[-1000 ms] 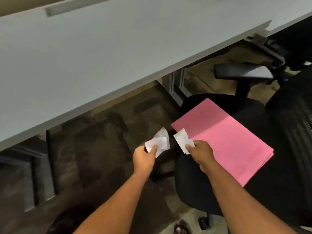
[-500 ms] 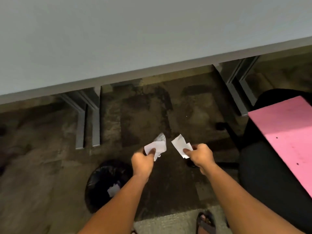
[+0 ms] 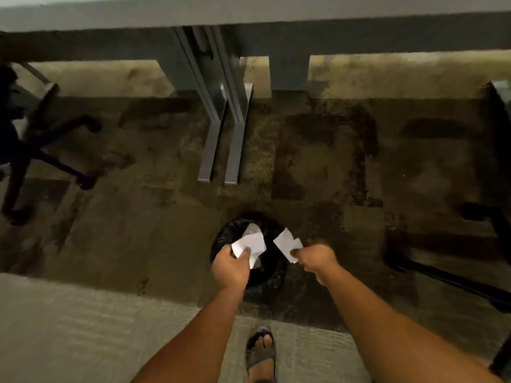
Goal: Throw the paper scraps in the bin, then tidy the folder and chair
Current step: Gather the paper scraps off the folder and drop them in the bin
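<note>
A round bin lined with a black bag (image 3: 273, 275) stands on the dark carpet, right under my hands. My left hand (image 3: 231, 268) pinches a bunch of white paper scraps (image 3: 250, 243) directly over the bin's opening. My right hand (image 3: 318, 261) pinches another white paper scrap (image 3: 286, 243) above the bin's right rim. The pink folder is out of view, and of the chair I see only black base legs (image 3: 442, 275) at the right edge.
The grey desk edge (image 3: 249, 15) runs along the top, with two grey metal desk legs (image 3: 221, 139) behind the bin. Another chair's black wheeled base (image 3: 41, 158) stands at the far left. My sandalled foot (image 3: 261, 352) rests on a lighter carpet strip below.
My view swung left and down, away from the chair and pink folder. Both hands, still holding scraps, have come over the bin, which now sits under them.
</note>
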Tool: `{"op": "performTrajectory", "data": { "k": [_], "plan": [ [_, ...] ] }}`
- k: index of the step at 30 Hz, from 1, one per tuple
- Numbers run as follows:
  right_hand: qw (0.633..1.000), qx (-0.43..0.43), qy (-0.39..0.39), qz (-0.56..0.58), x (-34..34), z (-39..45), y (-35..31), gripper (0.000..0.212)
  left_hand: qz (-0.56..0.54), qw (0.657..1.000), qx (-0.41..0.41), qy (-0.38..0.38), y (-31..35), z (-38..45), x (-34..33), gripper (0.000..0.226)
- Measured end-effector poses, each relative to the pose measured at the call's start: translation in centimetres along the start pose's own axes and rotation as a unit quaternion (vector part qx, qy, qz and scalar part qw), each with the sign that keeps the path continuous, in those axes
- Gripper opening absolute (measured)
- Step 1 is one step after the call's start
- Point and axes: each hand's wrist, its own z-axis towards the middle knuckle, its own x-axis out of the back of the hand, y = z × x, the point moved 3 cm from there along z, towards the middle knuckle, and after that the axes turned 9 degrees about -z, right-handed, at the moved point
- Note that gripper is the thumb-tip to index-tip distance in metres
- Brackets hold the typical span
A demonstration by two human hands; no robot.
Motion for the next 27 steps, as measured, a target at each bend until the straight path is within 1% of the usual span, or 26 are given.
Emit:
{"op": "performTrajectory", "data": {
  "k": [1,2,3,5,7,8,10,12,14,16,19,21,25,27],
  "plan": [
    [1.0,-0.001,-0.009,-0.019,-1.7,0.5,-0.4,0.021,0.01,1.0,0.01,0.008,-1.0,0.8,0.9,0.023],
    [0.999,0.005,-0.025,-0.039,-3.0,1.0,-0.7,0.027,0.018,1.0,0.02,0.01,-1.7,1.3,1.5,0.024],
    [0.997,0.009,-0.039,-0.07,-4.6,1.4,-1.4,0.027,0.024,0.999,0.031,0.012,-2.7,2.1,2.3,0.024],
    [0.993,0.003,-0.057,-0.103,-6.5,1.4,-2.2,0.021,0.025,0.998,0.048,0.015,-4.0,3.1,3.1,0.025],
    [0.994,-0.009,-0.076,-0.077,-8.6,1.7,-3.0,0.036,-0.001,0.998,0.067,0.009,-5.2,4.3,3.4,0.031],
    [0.994,-0.009,-0.077,-0.071,-9.4,1.8,-3.2,0.039,-0.014,0.997,0.076,0.001,-5.6,4.8,3.3,0.038],
    [0.994,0.004,-0.054,-0.093,-10.9,2.8,-3.3,0.042,-0.034,0.995,0.09,-0.023,-6.0,5.5,2.7,0.056],
    [0.996,0.015,-0.032,-0.083,-12.0,3.9,-2.9,0.045,-0.041,0.994,0.093,-0.043,-6.3,5.9,2.2,0.074],
    [0.998,0.033,-0.007,-0.058,-12.7,5.1,-2.2,0.045,-0.033,0.993,0.096,-0.057,-6.5,5.8,1.9,0.081],
    [0.997,0.062,0.025,-0.043,-12.6,6.3,-1.2,0.041,-0.017,0.994,0.093,-0.059,-6.7,5.6,1.6,0.077],
    [0.994,0.085,0.058,-0.032,-10.5,3.3,-2.0,0.03,0.017,0.995,0.082,-0.061,-6.8,5.0,1.4,0.063],
    [0.992,0.093,0.068,-0.044,-8.9,2.0,-1.8,0.031,0.024,0.994,0.07,-0.075,-6.6,4.3,1.2,0.055],
    [0.987,0.107,0.089,-0.081,-3.9,0.1,-0.9,0.033,0.043,0.992,0.045,-0.106,-4.7,2.4,-0.4,0.055],
    [0.987,0.093,0.09,-0.095,-0.5,-0.8,-0.1,0.031,0.049,0.99,0.031,-0.13,-2.9,0.9,-1.9,0.048]
  ]
}}
